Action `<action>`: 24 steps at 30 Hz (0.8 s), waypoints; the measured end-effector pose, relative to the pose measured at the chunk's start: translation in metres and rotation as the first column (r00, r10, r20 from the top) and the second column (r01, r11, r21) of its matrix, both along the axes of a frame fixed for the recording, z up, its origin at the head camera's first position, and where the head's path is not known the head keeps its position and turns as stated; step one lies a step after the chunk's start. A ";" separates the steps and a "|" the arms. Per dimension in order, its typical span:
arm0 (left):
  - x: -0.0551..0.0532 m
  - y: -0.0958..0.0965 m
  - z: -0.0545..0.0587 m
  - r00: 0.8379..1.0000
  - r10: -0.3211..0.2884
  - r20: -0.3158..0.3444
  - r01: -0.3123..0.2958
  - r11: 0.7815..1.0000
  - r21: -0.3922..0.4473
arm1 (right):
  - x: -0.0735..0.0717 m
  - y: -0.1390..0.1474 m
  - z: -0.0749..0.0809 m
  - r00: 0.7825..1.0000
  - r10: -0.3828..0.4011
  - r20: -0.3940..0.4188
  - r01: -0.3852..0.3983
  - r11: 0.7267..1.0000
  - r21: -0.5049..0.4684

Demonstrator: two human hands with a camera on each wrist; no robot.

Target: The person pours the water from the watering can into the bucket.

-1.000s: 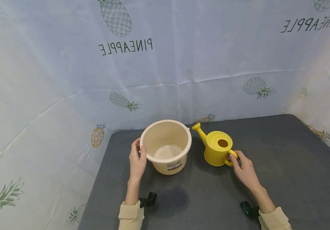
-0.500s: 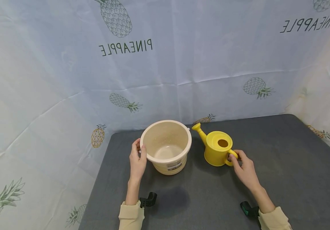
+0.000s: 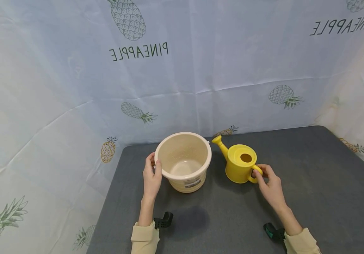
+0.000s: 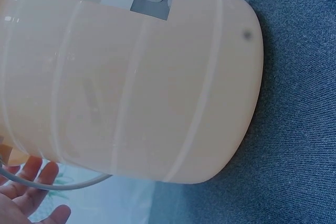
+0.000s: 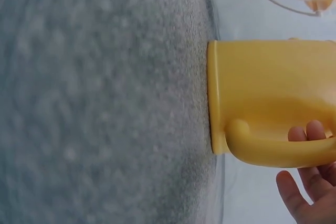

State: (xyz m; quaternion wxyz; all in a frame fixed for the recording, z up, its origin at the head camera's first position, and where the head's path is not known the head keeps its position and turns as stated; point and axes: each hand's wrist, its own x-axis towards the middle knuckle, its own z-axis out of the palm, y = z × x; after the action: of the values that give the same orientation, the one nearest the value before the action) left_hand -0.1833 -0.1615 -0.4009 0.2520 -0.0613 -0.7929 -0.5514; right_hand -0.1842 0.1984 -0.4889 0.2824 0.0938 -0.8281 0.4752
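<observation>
A cream plastic bucket [image 3: 186, 184] stands upright on the dark table in the head view, its inside visible from above. My left hand [image 3: 151, 180] is at its left side, fingers and thumb relaxed against the rim area. In the left wrist view, the fingers [image 4: 32, 184] lie by the thin wire handle [image 4: 79, 185]. To the bucket's right is a yellow watering can [image 3: 237, 172], its spout toward the bucket. My right hand [image 3: 270, 188] holds the can's handle; the right wrist view shows fingertips [image 5: 315, 129] through the loop and the can's base on the table.
Dark cloth covers the table [image 3: 229, 222]. A pale curtain [image 3: 232, 63] with pineapple prints hangs behind and beside it. Black wrist cameras are strapped at the left wrist [image 3: 164, 221] and the right wrist [image 3: 273, 232].
The back of my right hand has risen very slightly at the watering can's handle. Bucket, can and left hand look the same.
</observation>
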 end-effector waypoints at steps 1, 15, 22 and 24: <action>0.000 0.000 0.000 1.000 0.000 -0.001 0.000 1.000 0.000 | 0.000 0.000 0.000 1.000 -0.005 -0.001 0.005 1.000 -0.006; 0.000 -0.001 0.000 1.000 -0.015 -0.008 0.015 1.000 0.006 | -0.004 -0.010 -0.007 0.998 -0.042 0.040 0.049 0.985 -0.168; 0.001 -0.001 0.001 1.000 -0.010 0.000 0.010 1.000 0.012 | -0.003 -0.018 0.000 0.996 -0.067 0.060 0.079 0.971 -0.227; 0.001 0.000 0.001 1.000 -0.010 0.001 0.010 1.000 0.013 | 0.001 -0.022 0.007 0.997 -0.061 0.057 0.073 0.965 -0.252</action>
State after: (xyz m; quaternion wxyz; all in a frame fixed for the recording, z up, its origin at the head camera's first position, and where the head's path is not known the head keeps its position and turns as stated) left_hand -0.1826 -0.1615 -0.3999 0.2492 -0.0633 -0.7891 -0.5579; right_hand -0.1836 0.1766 -0.4819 0.2875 0.0171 -0.7699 0.5694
